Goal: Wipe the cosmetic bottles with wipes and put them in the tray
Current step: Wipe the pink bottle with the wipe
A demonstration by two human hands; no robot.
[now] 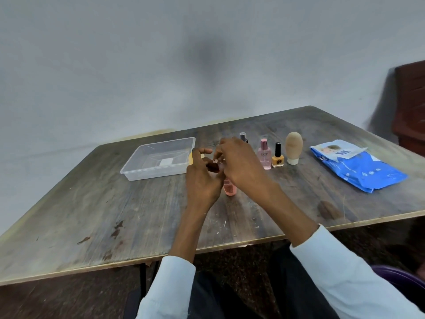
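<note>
My left hand [202, 178] and my right hand [241, 164] meet above the table's middle, around a small pink bottle [230, 189]. Only the bottle's lower end shows below them. The left hand's fingers curl round the bottle, and the right hand's fingers curl over its top. No wipe is plainly visible between the hands. A clear plastic tray [138, 168] lies to the left with nothing in it. A blue pack of wipes [358, 171] lies at the right.
Behind my hands stand a dark-capped bottle [243, 136], a pink perfume bottle [264, 156], an orange nail polish [277, 158] and a beige tube [293, 146] on its cap. A yellow item [190, 157] peeks out beside the tray. A dark wooden piece of furniture [411, 107] is at far right.
</note>
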